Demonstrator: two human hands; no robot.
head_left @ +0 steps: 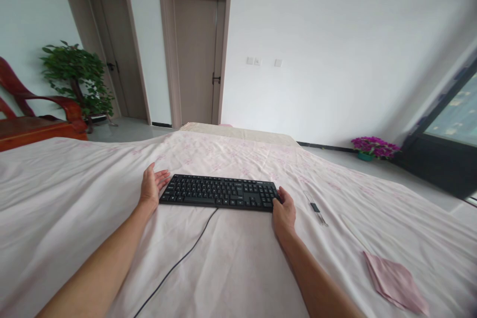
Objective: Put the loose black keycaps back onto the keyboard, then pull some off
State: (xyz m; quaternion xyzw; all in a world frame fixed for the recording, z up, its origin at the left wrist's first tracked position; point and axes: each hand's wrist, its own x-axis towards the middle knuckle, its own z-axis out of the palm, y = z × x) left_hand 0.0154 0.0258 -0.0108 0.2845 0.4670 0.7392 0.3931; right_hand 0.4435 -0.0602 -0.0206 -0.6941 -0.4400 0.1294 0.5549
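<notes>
A black keyboard (223, 193) lies across the pale floral cloth in front of me, its keys facing up. At its left end is my left hand (151, 189), palm turned inward and fingers stretched apart. My right hand (284, 211) grips the right end, thumb over the top edge by the number keys and fingers around the side. A black cable (186, 253) runs from under the near edge toward me. To the right of my right hand lies a small wire tool with a black grip (315, 207), resembling a keycap puller.
A folded pink cloth (395, 280) lies at the right, with a thin pale stick (356, 233) beside it. The floral sheet (238, 263) is wrinkled. Beyond it stand a wooden chair (40, 104), a leafy plant (76, 74) and purple flowers (375, 146) on the floor.
</notes>
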